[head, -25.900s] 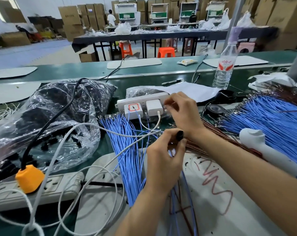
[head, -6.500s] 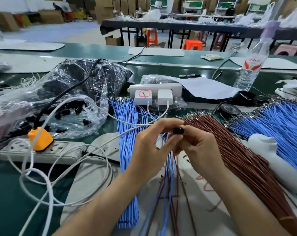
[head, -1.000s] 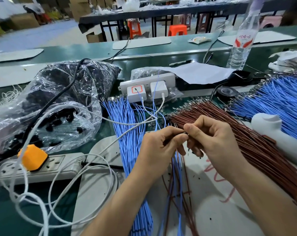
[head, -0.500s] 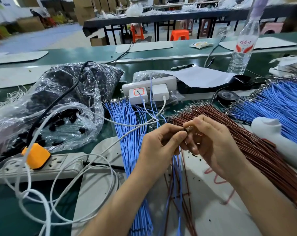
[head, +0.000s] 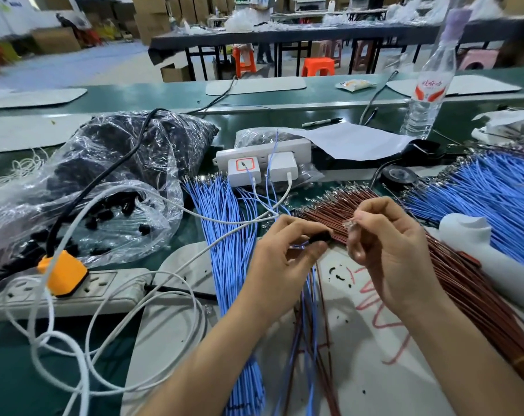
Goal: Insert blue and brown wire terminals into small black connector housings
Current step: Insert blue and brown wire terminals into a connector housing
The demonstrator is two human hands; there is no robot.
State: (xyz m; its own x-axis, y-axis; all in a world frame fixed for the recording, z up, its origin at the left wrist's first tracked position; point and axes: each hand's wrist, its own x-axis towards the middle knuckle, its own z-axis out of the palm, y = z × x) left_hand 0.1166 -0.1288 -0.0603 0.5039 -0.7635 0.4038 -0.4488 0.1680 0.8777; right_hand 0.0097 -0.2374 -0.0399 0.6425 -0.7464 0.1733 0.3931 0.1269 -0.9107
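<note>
Left hand point(head: 281, 256) pinches the tiny, light black connector housing point(head: 320, 237); right hand point(head: 386, 250) pinches a flimsy wire terminal point(head: 352, 225), probably best gripped close behind.

1. My green workbench point(head: 164, 97) stretches across the full width in front of me.
2. Beyond it I see a long dark table point(head: 284, 40) on thin black legs.
3. An orange stool point(head: 317, 67) and a pink stool point(head: 477, 60) stand beneath it.
4. Stacked cardboard boxes point(head: 152, 19) line the far side; an open box point(head: 175, 74) sits on the floor.
5. The floor point(head: 59, 67) looks pale blue-grey, evenly lit.
</note>
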